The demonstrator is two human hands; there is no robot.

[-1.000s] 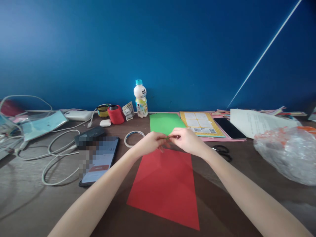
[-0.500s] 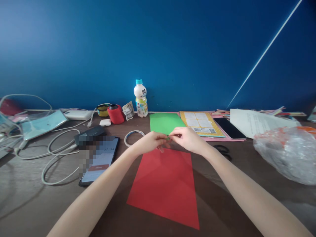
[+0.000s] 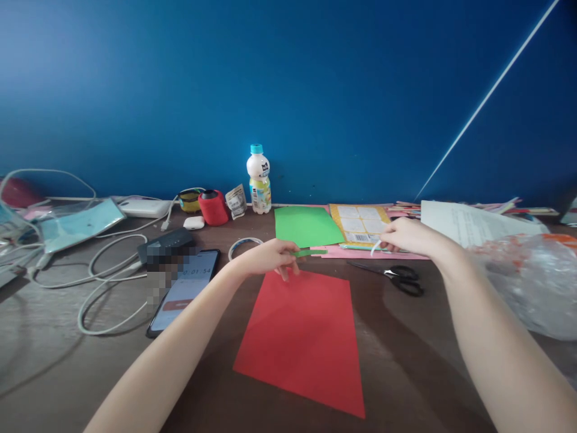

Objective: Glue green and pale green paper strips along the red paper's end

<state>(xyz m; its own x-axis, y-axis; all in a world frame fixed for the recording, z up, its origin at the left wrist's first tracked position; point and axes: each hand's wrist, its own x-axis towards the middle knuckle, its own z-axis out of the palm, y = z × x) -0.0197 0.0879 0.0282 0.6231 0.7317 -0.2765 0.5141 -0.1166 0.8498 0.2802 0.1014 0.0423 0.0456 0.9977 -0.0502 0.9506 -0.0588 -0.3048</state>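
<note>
Brown desk point(image 3: 63, 367) — left hand point(image 3: 265, 258) pinches green strip point(image 3: 312, 253), right hand point(image 3: 408, 236) pinches white sliver point(image 3: 374, 247).

A deep blue wall point(image 3: 288, 90) is filling the whole upper half of the view, glowing paler toward its upper left and darkening toward the right. A thin white line point(image 3: 489, 90) is running across it on a slant, from the top right corner down to the far edge of the bench. The bench point(image 3: 49, 373), a dark brown wood-grain top, is butting straight against the wall and stretching across the full width, catching a soft, dull sheen along its left side.
</note>
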